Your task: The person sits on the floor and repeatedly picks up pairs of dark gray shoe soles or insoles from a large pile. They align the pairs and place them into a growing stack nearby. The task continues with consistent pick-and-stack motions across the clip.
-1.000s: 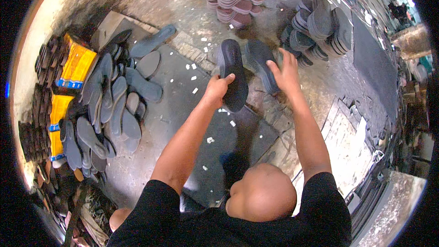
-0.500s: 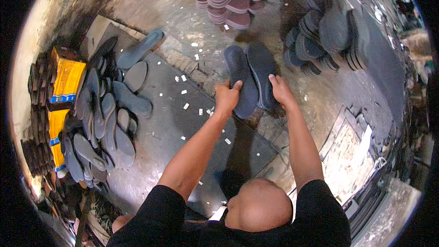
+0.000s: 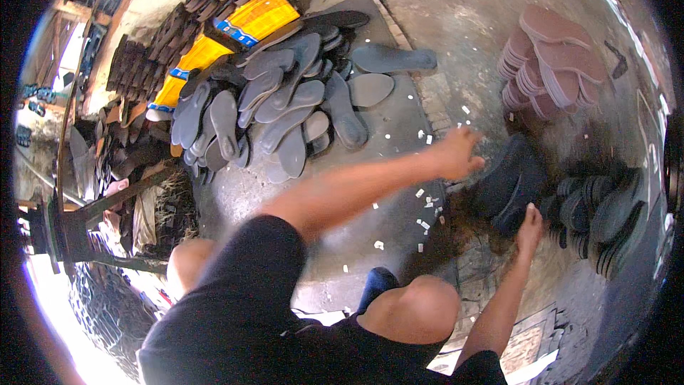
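In my right hand is the near end of a pair of dark shoe soles, pinched between thumb and fingers. The two soles lie side by side in shadow, so the edge between them is hard to make out. My left hand is just left of their far end, its fingers apart and nothing visible in them. It looks free of the soles, and its arm stretches across the dark mat. A heap of loose grey soles spreads over the floor to the left.
Stacked reddish-brown soles stand at the far right, with piled dark soles nearer. Yellow boxes and brown stacks line the left wall. Small white scraps dot the mat. A wooden frame stands at the left edge.
My left hand has let go of the pair of shoe soles, while my right hand still grips it. The view has swung left, bringing more of the grey heap and wall into sight.
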Demonstrator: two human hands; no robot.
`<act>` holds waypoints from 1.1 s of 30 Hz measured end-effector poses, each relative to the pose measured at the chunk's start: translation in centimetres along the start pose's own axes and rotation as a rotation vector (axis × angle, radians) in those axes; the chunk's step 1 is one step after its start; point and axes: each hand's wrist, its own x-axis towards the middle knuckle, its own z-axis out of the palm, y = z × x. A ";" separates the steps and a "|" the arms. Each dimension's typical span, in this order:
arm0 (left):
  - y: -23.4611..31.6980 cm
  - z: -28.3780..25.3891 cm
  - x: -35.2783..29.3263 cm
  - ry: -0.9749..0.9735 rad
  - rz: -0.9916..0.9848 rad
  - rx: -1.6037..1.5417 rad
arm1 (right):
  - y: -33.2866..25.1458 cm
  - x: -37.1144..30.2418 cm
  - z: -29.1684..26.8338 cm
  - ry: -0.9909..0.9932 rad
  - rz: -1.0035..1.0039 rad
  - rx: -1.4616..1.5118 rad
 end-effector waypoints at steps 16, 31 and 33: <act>-30.9 -31.3 -24.5 0.600 -0.471 0.273 | -29.5 -15.1 -0.8 -0.061 -0.765 -0.237; -45.4 -41.5 -10.7 0.179 -0.641 0.257 | -42.2 -22.2 4.8 -0.332 -0.740 -0.572; -49.3 -44.1 -12.5 0.206 -0.610 0.320 | -43.8 -22.0 8.5 -0.350 -0.802 -0.514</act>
